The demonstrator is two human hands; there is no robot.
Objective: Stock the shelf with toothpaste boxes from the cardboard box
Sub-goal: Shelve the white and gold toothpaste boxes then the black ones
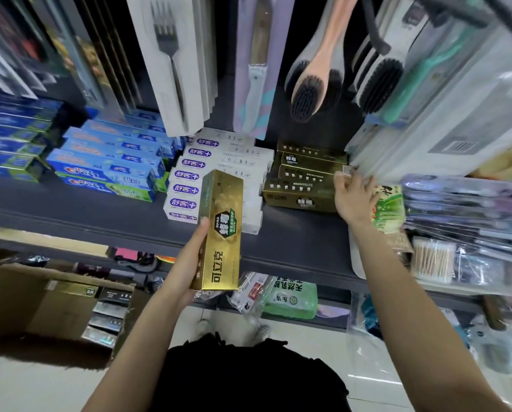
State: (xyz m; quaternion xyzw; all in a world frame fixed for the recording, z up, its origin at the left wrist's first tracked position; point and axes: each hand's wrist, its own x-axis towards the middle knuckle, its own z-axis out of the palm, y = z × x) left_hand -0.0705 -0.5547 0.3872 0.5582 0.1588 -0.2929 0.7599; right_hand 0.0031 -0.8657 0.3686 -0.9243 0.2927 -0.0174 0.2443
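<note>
Gold toothpaste box [219, 233], green hexagon label, upright in left hand [189, 263].

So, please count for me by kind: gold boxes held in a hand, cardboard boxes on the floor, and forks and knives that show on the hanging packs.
Gold box held in the left hand: 1
Cardboard box on the floor: 1
Fork: 1
Knife: 1
Total: 4
</note>
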